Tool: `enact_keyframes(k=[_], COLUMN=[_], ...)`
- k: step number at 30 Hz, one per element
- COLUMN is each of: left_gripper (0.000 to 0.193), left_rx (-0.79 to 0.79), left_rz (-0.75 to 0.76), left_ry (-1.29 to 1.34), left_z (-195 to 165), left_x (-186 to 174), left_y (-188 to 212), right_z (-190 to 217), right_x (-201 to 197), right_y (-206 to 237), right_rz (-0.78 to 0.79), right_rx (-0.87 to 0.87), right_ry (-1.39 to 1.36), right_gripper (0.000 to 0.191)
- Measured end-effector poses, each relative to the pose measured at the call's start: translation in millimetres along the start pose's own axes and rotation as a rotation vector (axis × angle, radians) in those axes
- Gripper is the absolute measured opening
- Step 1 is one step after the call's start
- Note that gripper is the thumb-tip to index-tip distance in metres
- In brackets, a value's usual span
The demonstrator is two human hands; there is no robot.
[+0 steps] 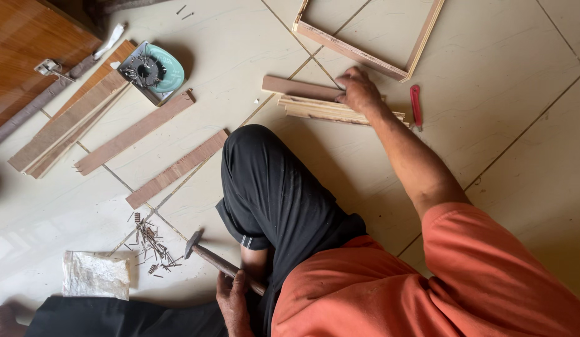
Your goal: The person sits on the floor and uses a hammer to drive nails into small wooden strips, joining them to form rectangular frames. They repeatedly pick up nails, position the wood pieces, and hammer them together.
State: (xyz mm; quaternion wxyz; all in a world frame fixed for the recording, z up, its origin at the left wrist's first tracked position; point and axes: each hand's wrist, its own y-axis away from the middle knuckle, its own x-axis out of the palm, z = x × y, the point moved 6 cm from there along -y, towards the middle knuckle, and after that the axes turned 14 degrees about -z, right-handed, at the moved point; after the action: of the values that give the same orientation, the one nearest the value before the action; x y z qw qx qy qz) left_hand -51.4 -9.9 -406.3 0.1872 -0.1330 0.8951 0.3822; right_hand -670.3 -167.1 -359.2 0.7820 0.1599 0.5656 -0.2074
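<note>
My right hand (pixel 360 92) reaches out over the floor and grips the end of a brown wooden strip (pixel 296 87). That strip lies on top of a small pile of pale wooden strips (pixel 321 112). My left hand (pixel 232 298) is low beside my bent knee in black shorts (pixel 271 187). It is closed around the wooden handle of a hammer (pixel 218 261), whose steel head rests on the tiles next to a scatter of small nails (pixel 151 243).
A wooden frame (pixel 365 53) lies beyond the pile, with a red tool (pixel 416 105) to its right. Long brown boards (pixel 137 132) and a teal box of nails (pixel 151 70) lie at left. A crumpled plastic bag (pixel 95 273) sits near the loose nails.
</note>
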Motion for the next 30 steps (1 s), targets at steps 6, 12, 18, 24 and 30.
enact_keyframes(k=[6,12,18,24,30], left_gripper=[0.068,0.069,0.066,0.065,0.069], left_rx=[-0.001,0.008,0.021,0.022,0.028], left_rz=[0.001,0.000,0.008,0.015,-0.005], left_ry=[-0.007,0.022,0.025,0.001,0.004], left_z=[-6.1,-2.3,1.9,1.4,-0.5], left_x=[-2.2,-3.6,-5.5,-2.6,-5.0], left_y=[4.0,4.0,2.0,2.0,4.7], right_z=[23.4,19.8,-5.9,-21.9,-18.8], right_x=[1.3,0.1,-31.6,-47.8,-44.5], right_y=[26.1,32.1,34.7,16.9,1.8], right_rz=[-0.001,-0.052,-0.493,-0.553,-0.603], right_rx=[-0.075,-0.114,-0.060,-0.037,-0.003], right_ry=[0.088,0.091,0.111,0.041,0.029], right_gripper=[0.041,0.029,0.020,0.026,0.033])
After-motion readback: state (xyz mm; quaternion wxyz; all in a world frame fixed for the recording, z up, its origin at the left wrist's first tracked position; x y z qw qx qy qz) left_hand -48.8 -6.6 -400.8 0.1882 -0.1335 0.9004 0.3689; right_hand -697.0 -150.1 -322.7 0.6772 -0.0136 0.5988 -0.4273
